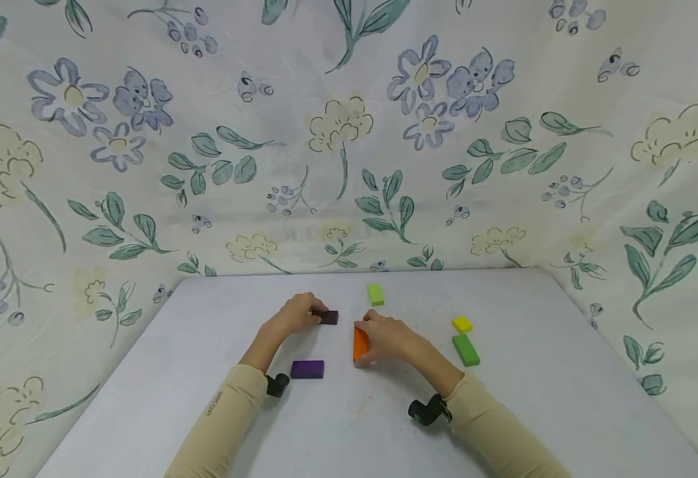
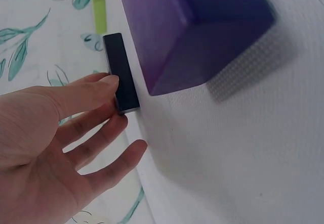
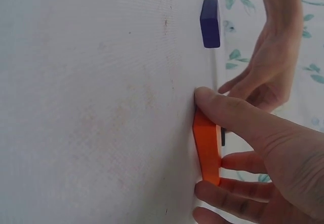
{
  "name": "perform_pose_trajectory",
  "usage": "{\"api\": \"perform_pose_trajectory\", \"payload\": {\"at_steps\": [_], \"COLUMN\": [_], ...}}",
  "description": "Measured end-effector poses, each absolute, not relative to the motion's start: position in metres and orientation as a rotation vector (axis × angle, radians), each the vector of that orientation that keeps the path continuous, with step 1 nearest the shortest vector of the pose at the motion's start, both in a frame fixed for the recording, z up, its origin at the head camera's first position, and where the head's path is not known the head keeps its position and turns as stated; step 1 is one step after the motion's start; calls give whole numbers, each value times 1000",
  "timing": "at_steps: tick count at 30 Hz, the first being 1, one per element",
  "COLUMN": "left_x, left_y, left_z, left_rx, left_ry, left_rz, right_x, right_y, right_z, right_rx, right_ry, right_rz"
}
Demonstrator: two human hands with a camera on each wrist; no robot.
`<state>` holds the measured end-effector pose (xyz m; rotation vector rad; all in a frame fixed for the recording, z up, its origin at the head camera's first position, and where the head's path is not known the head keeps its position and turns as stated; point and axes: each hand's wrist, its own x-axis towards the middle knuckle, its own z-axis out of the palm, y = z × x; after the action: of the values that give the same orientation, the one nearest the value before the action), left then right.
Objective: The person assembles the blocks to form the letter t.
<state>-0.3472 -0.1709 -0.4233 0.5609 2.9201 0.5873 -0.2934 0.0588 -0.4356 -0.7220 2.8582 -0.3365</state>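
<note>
My left hand [image 1: 294,315] pinches the near-black rectangular block [image 1: 330,317] at its left end, on the far half of the table. In the left wrist view the thumb lies on one face of this dark block [image 2: 121,75], with the other fingers behind and below it. To the right, my right hand [image 1: 387,337] grips an orange block [image 1: 359,344] by its two ends. The right wrist view shows the thumb at one end of the orange block [image 3: 206,145] and fingers at the other. A purple block [image 1: 308,370] lies nearer me, below the left hand.
Beyond the right hand lies a lime-green block [image 1: 375,294]. A small yellow block [image 1: 462,324] and a longer green block [image 1: 466,350] are close together at the right. The white table [image 1: 176,398] ends at a floral curtain [image 1: 337,166] behind.
</note>
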Motion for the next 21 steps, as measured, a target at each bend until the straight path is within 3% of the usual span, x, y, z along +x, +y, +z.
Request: {"api": "perform_pose_trajectory", "payload": {"at_steps": [21], "left_x": [-347], "left_y": [-171], "left_z": [-425], "left_rx": [569], "left_ry": [2923], "left_rz": [602], "right_x": [-288], "right_y": [63], "right_z": [-435], "right_rx": [-737], "right_ry": [2842], "right_rz": [-386]}}
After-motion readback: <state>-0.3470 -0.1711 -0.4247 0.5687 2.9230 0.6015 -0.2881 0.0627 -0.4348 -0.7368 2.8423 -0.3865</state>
